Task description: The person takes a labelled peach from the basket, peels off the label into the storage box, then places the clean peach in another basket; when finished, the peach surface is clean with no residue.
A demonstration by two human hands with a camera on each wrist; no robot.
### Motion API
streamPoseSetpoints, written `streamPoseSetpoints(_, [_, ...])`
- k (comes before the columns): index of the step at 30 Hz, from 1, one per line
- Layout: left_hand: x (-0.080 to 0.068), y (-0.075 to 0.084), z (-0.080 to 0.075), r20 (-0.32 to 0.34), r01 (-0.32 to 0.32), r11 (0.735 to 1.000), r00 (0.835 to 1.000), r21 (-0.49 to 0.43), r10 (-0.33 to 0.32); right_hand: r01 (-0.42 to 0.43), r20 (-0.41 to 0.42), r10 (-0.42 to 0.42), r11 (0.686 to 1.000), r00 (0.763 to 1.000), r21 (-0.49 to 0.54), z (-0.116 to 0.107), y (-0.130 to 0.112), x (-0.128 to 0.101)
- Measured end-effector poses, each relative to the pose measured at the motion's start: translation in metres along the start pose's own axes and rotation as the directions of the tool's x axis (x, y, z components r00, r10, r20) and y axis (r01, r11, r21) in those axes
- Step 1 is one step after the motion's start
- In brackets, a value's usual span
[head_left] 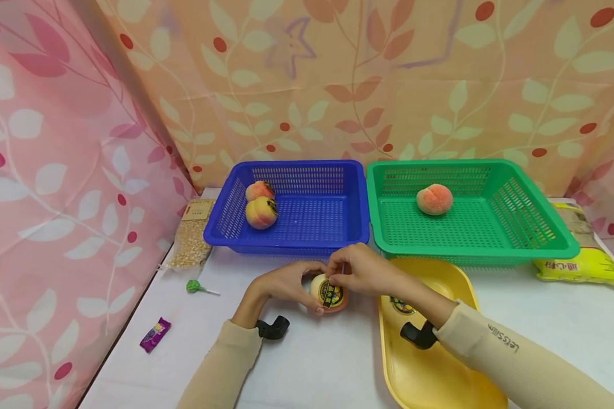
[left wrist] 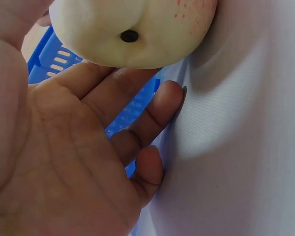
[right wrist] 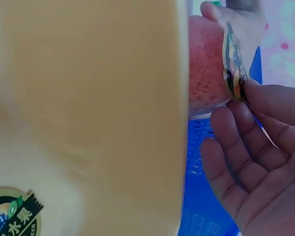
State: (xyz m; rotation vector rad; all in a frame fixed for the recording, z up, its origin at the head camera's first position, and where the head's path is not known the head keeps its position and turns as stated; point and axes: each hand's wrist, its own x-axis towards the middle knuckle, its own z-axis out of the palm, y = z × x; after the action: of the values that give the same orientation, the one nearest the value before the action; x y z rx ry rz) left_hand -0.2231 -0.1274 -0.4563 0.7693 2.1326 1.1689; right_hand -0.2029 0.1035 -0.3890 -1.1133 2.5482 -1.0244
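Observation:
Just in front of the blue basket, my left hand (head_left: 289,282) holds a peach (head_left: 316,286) between thumb and fingers. The peach is cream with a reddish side; in the left wrist view its pale end (left wrist: 152,49) has a small dark dimple. My right hand (head_left: 363,270) pinches the edge of a black-and-gold fruit sticker (head_left: 332,294) on the peach. In the right wrist view the sticker (right wrist: 233,64) stands along the peach's side (right wrist: 206,64), its lower edge between thumb and finger. How much of it adheres, I cannot tell.
Two peaches lie in the blue basket (head_left: 286,245), one in the green basket (head_left: 471,250). A yellow tray (head_left: 440,375) under my right forearm holds another sticker (head_left: 402,305). Around them are a green lollipop (head_left: 193,286), a purple packet (head_left: 156,335), a grain bag (head_left: 190,244) and a yellow bag (head_left: 583,267).

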Motion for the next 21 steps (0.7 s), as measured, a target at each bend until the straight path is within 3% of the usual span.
streamPoseSetpoints(5, [0.000, 0.000, -0.002, 0.008, 0.015, 1.000, 1.000, -0.014, -0.015, 0.006, 0.011, -0.006, 0.999, 1.000, 0.036, -0.008, -0.009, -0.002])
streamPoseSetpoints(11, [-0.001, -0.002, -0.004, 0.008, 0.006, 1.000, 1.000, -0.014, -0.006, 0.016, 0.058, -0.022, 0.994, 0.998, 0.111, -0.036, -0.023, -0.011])
streamPoseSetpoints(15, [-0.002, -0.004, -0.002, 0.005, 0.013, 1.000, 1.000, -0.012, -0.013, -0.049, 0.104, 0.033, 0.986, 0.994, 0.158, -0.056, -0.018, -0.024])
streamPoseSetpoints(21, [-0.002, -0.004, -0.001, -0.004, 0.014, 1.000, 1.000, -0.008, -0.014, -0.104, 0.076, 0.092, 0.979, 0.993, 0.174, -0.075, -0.002, -0.049])
